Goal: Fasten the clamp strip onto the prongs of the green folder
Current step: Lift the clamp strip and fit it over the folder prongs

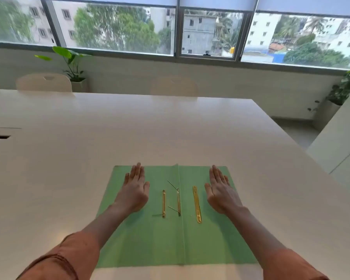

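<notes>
1. Sleeved forearms are reaching over the near edge of the green folder, which is lying open on the desk.
2. Left hand and right hand are resting flat, each grip spread wide and holding nothing.
3. Clamp strip is lying just inside the right grip; the prongs are standing tilted between both grips, with another gold strip beside the left grip.
4. Judging ahead: lining both strip holes over the prongs before pressing down.
5. Folder is holding no papers.
</notes>
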